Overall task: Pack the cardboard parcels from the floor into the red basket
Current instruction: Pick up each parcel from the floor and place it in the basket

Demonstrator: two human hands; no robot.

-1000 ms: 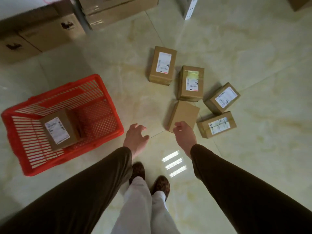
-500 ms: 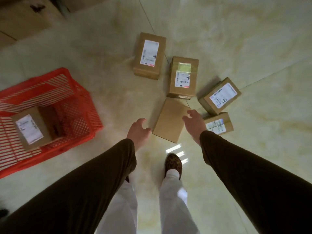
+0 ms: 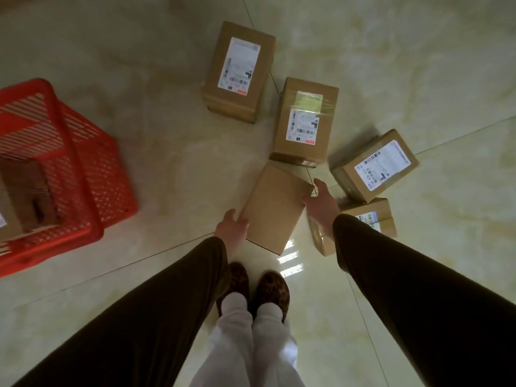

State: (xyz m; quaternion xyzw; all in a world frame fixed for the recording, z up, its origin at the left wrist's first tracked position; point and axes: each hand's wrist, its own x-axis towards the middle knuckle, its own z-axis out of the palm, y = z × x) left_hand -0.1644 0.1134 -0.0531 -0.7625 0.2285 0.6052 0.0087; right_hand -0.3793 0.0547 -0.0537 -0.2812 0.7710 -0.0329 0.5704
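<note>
1. Your left hand (image 3: 233, 229) presses its fingers against the near-left edge of the plain parcel (image 3: 275, 208), and your right hand (image 3: 321, 203) meets its far-right corner, fingers spread. The two hands sit on opposite sides of it; whether it has left the floor, you cannot tell.
2. The plain parcel is a brown cardboard box whose top face shows no label. It lies tilted in front of your slippers (image 3: 255, 289).
3. Count five parcels outside the red basket (image 3: 69, 174). The plain one is your landmark.
4. Just beyond it, nearly touching its far edge, stands the taped parcel (image 3: 305, 121), with a white label and a yellowish strip of tape.
5. Farther off and to the left of that one is the far parcel (image 3: 240, 71), white label upward.
6. To the plain parcel's right sits the angled parcel (image 3: 375, 164), label turned askew.
7. Below that, partly hidden by your right sleeve (image 3: 418, 289), lies the low parcel (image 3: 377, 216).
8. The red basket stands well to the left, slatted plastic, cut off by the frame edge, with one basket parcel (image 3: 16, 202) inside.
</note>
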